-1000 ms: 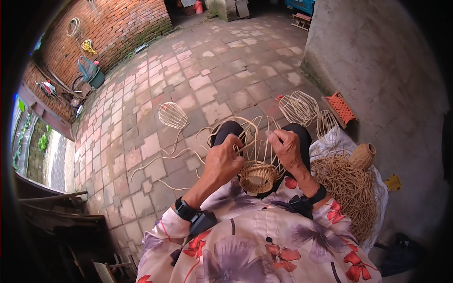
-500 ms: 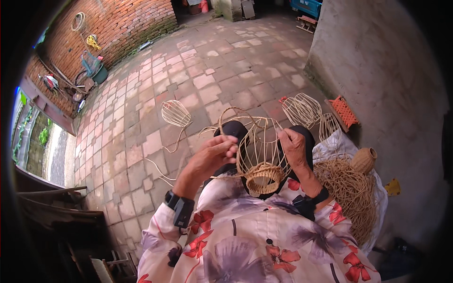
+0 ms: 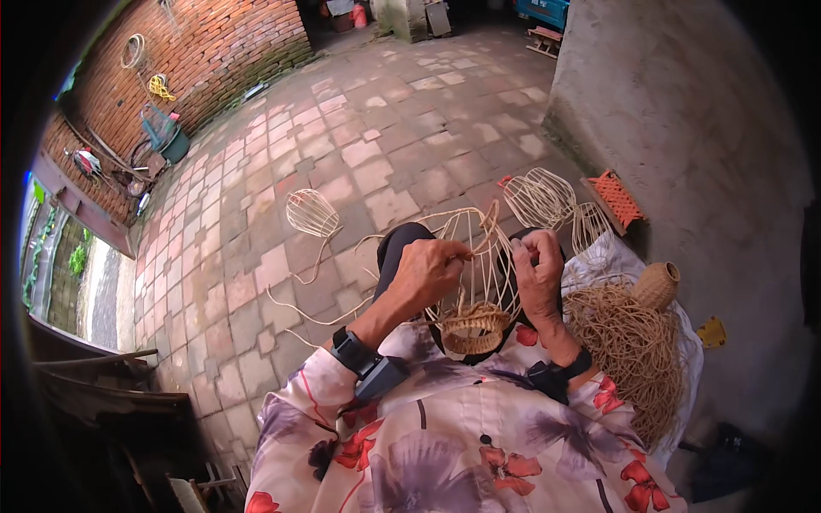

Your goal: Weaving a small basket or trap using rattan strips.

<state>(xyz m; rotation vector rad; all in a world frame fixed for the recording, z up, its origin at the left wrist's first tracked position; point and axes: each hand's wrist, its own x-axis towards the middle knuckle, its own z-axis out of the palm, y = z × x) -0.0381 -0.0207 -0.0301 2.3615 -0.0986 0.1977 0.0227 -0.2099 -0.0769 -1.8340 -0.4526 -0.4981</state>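
Between my knees sits a partly woven basket [image 3: 473,333], with a tight band of brown straw cord at its near end and pale bare spokes spreading away from me. My left hand [image 3: 430,272] reaches over the left side of the spokes, fingers closed on a brown cord [image 3: 491,218] that loops up toward the basket's far right. Close by, my right hand [image 3: 539,272] is closed at the right-hand spokes, thumb and fingers pinched together. What exactly lies between the right fingertips is partly hidden. Loose cord trails left from the basket onto the paving.
A pale spoke frame [image 3: 313,213] lies on the paving ahead left. More frames [image 3: 540,198] lie ahead right, near an orange perforated block [image 3: 614,199]. Right of me, a heap of cord [image 3: 624,359] and a woven vessel [image 3: 657,285] rest on white sacking beside a grey wall [image 3: 684,128].
My left hand has moved right across the spokes toward my right hand, carrying the cord. The cord's loop has shifted from the basket's left to its far right. The view has shifted slightly.
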